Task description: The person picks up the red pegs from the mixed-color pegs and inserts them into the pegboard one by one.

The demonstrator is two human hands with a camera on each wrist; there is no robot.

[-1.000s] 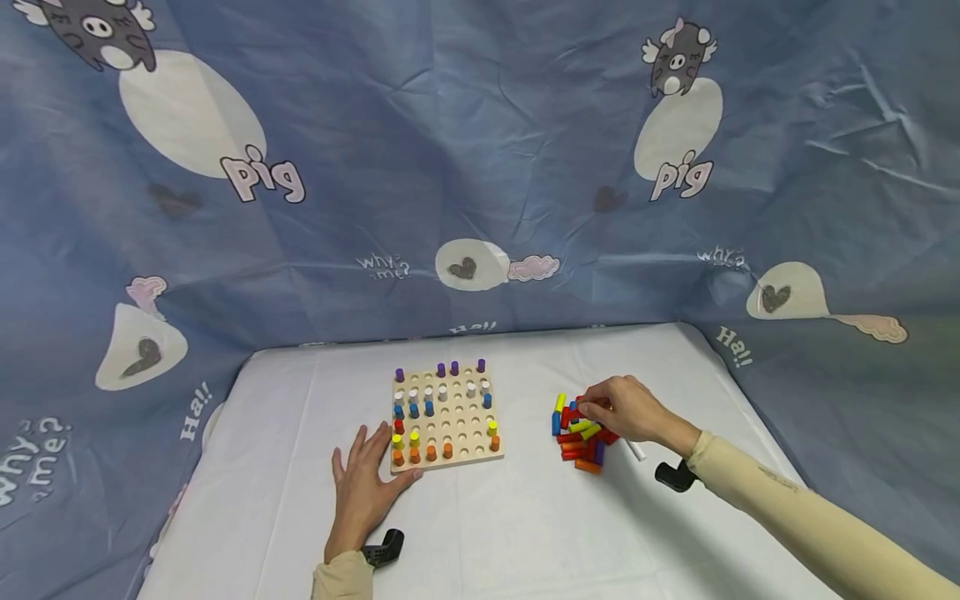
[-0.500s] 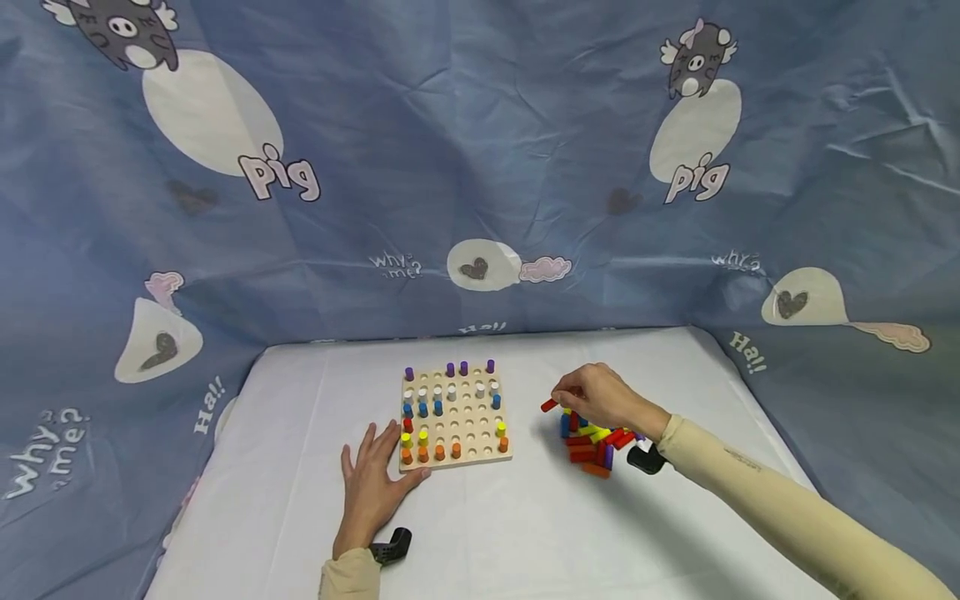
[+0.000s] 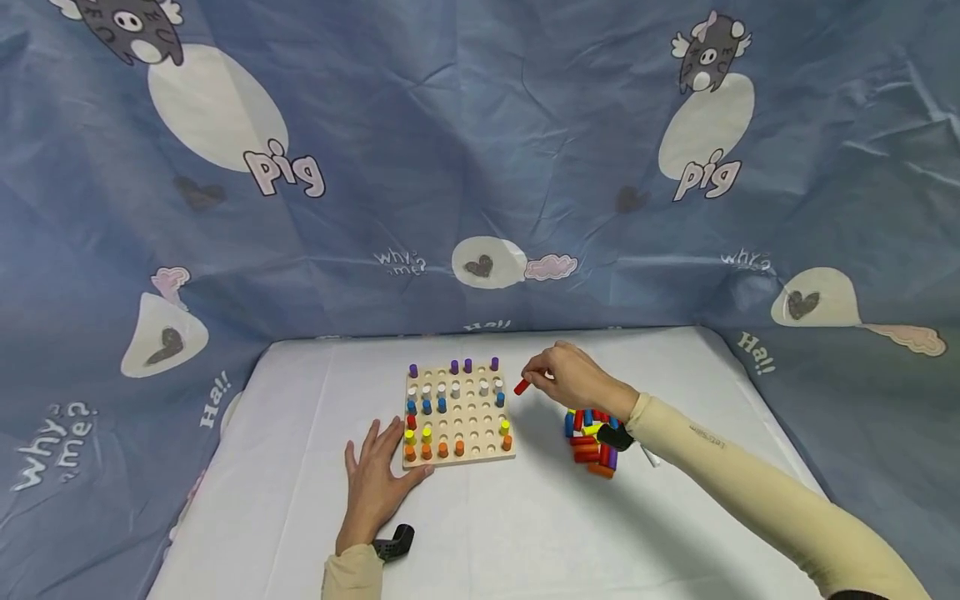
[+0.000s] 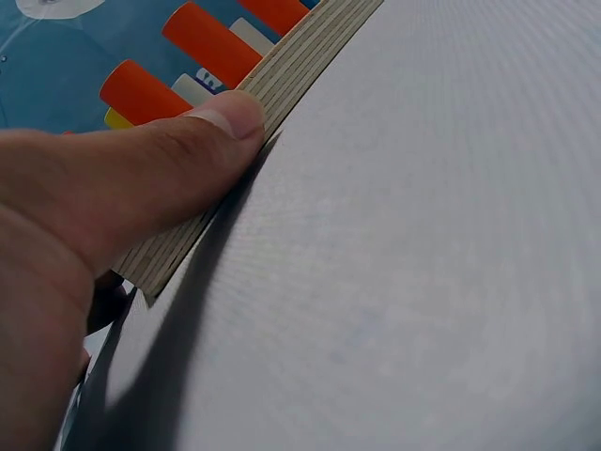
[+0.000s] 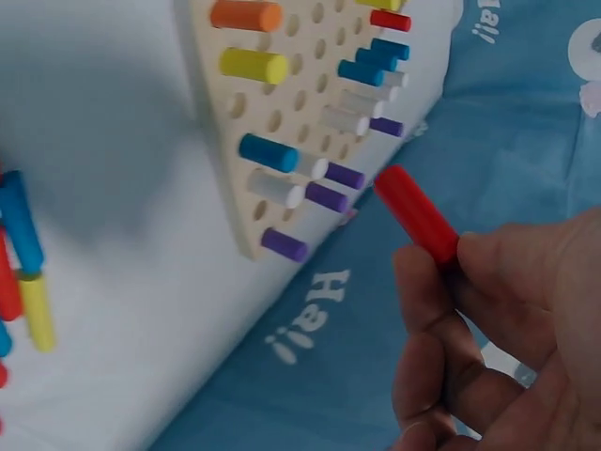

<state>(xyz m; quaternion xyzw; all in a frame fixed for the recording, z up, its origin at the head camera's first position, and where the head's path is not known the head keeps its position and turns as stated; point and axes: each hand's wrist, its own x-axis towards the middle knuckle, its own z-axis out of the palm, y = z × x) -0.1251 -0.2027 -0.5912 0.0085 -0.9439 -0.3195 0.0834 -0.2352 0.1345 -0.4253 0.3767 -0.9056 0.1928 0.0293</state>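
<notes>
— In the right hand?
— Pinched between thumb and fingers, a red cylindrical peg, tilted, above the white cloth-covered table, just right of the far part of the square pale wooden peg board.
— And at left?
— Left hand spread at the board's near left corner, thumb on the near edge; exact fingertip contact along the left edge hard to tell.
— Covered from view?
— Part of the loose pile of coloured pegs, behind a black wrist camera; cut off in the right wrist view.
— Clear only close up?
— From the left wrist, layered board edge; from the right, curled lower fingers.
</notes>
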